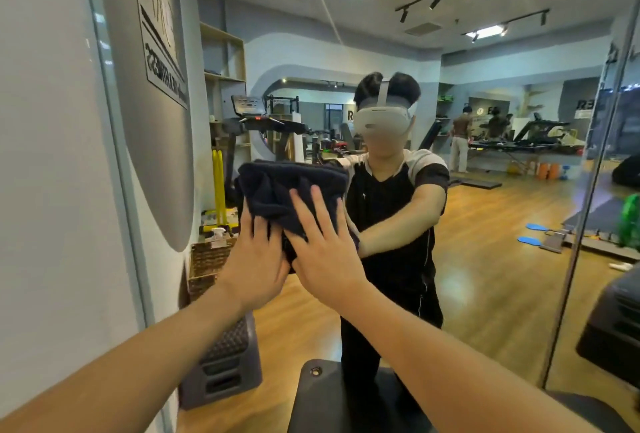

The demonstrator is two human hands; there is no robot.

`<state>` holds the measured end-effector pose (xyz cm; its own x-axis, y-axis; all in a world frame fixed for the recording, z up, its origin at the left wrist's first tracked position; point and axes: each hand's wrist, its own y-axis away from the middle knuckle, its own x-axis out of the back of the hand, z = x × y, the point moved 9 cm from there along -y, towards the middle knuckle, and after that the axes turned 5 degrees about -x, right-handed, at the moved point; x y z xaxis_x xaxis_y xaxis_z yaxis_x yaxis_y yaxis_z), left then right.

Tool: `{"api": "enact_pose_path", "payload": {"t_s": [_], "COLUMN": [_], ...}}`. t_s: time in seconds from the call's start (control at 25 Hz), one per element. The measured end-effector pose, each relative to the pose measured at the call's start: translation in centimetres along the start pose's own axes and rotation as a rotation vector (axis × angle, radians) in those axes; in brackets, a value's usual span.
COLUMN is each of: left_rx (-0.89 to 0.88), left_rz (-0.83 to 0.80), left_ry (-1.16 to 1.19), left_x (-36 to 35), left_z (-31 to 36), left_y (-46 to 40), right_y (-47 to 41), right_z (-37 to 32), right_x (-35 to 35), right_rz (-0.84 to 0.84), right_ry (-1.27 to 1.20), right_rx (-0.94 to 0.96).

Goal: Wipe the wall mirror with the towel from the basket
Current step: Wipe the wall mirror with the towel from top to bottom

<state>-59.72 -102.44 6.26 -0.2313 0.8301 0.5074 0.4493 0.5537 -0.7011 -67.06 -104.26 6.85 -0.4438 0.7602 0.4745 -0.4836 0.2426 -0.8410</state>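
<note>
A dark navy towel [287, 190] is bunched flat against the wall mirror [485, 259], at about chest height left of centre. My left hand [254, 259] presses on the towel's lower left part with straight fingers. My right hand [322, 245] lies flat on its lower right part, fingers spread. Both arms reach forward from the bottom of the view. The mirror shows my reflection behind the towel.
A white wall [52, 190] and the mirror's left edge [110, 155] stand on the left. Reflected at lower left are a woven basket [207, 259] with a spray bottle [219, 236] and a grey step platform [225, 363]. A dark bench end [318, 394] lies just below my arms.
</note>
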Motion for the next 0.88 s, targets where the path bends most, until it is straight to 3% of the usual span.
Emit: {"api": "enact_pose_path", "payload": {"t_s": [0.2, 0.32, 0.44, 0.56, 0.76, 0.88], "left_rx": [-0.113, -0.031, 0.016, -0.007, 0.039, 0.046], "left_rz": [-0.133, 0.034, 0.264, 0.302, 0.355, 0.363], "left_ry": [0.129, 0.305, 0.402, 0.476, 0.465, 0.376], "left_x": [-2.9, -0.1, 5.3, 9.1, 9.6, 7.5], "left_z": [16.0, 20.6, 18.9, 13.3, 4.1, 4.2], "left_y": [-3.4, -10.0, -16.7, -21.3, -18.8, -13.4], "right_y": [12.9, 13.6, 8.8, 1.9, -5.3, -2.8], "right_z": [10.3, 17.8, 23.2, 23.9, 17.1, 12.9], "right_x": [2.7, 7.1, 11.5, 14.4, 13.1, 9.7], "right_rz": [0.054, 0.064, 0.133, 0.246, 0.256, 0.196], "right_ry": [0.089, 0.144, 0.155, 0.168, 0.156, 0.1], "right_rx": [-0.043, -0.054, -0.097, -0.206, -0.203, -0.111]}}
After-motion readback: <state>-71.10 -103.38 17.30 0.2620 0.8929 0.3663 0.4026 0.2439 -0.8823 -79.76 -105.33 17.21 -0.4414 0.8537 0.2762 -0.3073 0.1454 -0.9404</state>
